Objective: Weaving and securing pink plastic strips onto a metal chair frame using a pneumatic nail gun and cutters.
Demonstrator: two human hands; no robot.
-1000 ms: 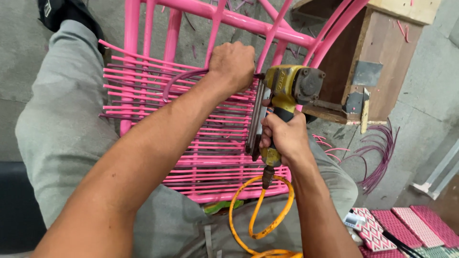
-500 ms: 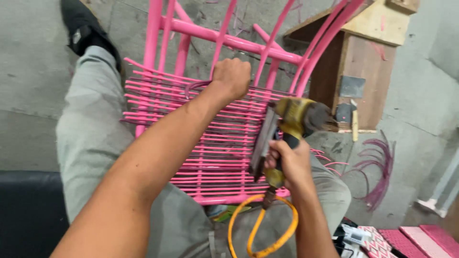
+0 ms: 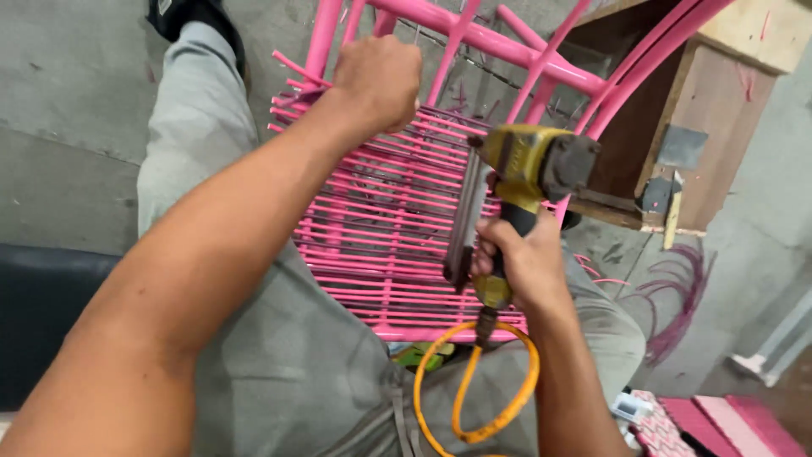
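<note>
A pink metal chair frame (image 3: 499, 42) lies across my lap, its seat woven from pink cords (image 3: 381, 211). My left hand (image 3: 378, 78) is closed into a fist at the far edge of the weave, gripping the cords near a frame bar. My right hand (image 3: 520, 262) grips the handle of a yellow pneumatic stapler (image 3: 533, 165), held just above the right side of the weave. The stapler's long grey magazine (image 3: 465, 224) points down toward me. An orange air hose (image 3: 474, 389) loops from the base of the handle.
A wooden box or cabinet (image 3: 702, 110) stands at the upper right. Loose pink cord (image 3: 677, 296) lies on the concrete floor (image 3: 68, 110) to the right. Pink woven panels (image 3: 719, 423) sit at the lower right. A dark cushion edge (image 3: 42, 313) is at the left.
The stapler has lifted slightly off the weave and tilted back. My left hand stayed clenched on the cords at the far edge. The view shifted left and closer.
</note>
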